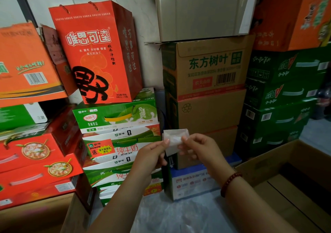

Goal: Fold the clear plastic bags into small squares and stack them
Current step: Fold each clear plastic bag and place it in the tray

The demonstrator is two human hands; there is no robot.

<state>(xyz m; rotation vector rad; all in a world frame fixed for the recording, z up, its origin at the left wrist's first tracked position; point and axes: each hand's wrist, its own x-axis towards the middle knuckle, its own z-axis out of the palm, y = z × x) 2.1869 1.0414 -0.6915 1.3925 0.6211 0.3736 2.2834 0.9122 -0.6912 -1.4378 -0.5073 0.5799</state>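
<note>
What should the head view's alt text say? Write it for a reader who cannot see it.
Two hands, left hand and right hand, pinch a small folded clear plastic bag between them in mid-air. Behind stand stacked drink cartons, a red gift bag and brown cardboard boxes.

At the bottom centre of the frame the floor (179, 215) shows pale, covered by what may be a sheet of clear plastic (172, 213), though glare makes that hard to confirm. Resting on it at centre are a blue-and-white carton (193, 182) under a stack of brown cartons, and a pile of green-and-white milk cases (123, 172) just to its left. An open brown cardboard box (286, 184) sits at lower right, and green drink cases (272, 125) are stacked behind it.
</note>
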